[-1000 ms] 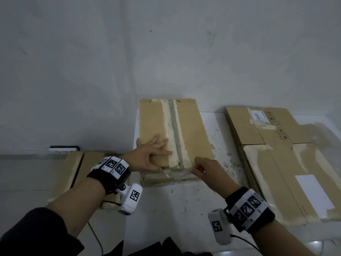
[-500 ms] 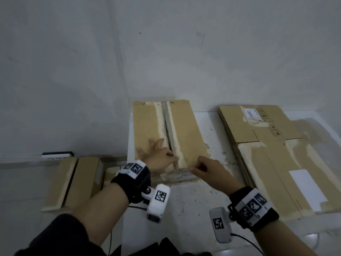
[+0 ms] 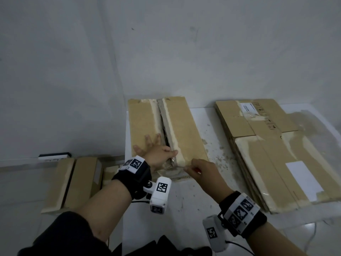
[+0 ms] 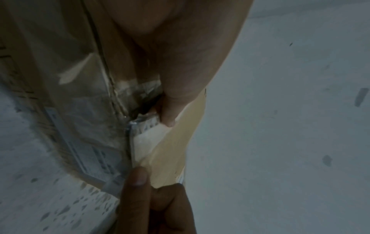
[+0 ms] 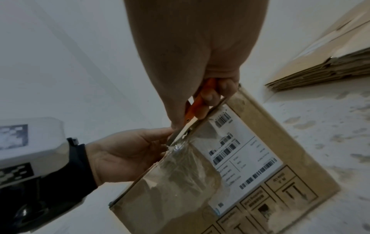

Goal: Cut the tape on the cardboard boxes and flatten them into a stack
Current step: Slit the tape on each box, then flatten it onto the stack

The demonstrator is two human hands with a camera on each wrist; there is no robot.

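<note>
- Box: a tall brown cardboard box with pale tape residue [image 3: 166,130] stands on the speckled white tabletop [image 3: 184,200], at 12 o'clock from the person; its top seam gapes open along most of its length.
- Left hand [image 3: 156,156]: fingers spread flat on the left flap, thumb hooked at the seam's near end, bracing rather than gripping.
- Right hand [image 3: 201,170]: closed round an orange-handled utility knife [image 5: 197,102], blade at the clear tape on the box's near top edge, just beside the left thumb.
- Risk, judged: the blade works close to the left thumb; a slip toward 9 o'clock, as tape gives suddenly, could nick it.
- Stack: flattened brown cardboard sheets [image 3: 276,154] lie at 2 o'clock; more taped boxes [image 3: 73,182] wait lower down at 9 o'clock.
</note>
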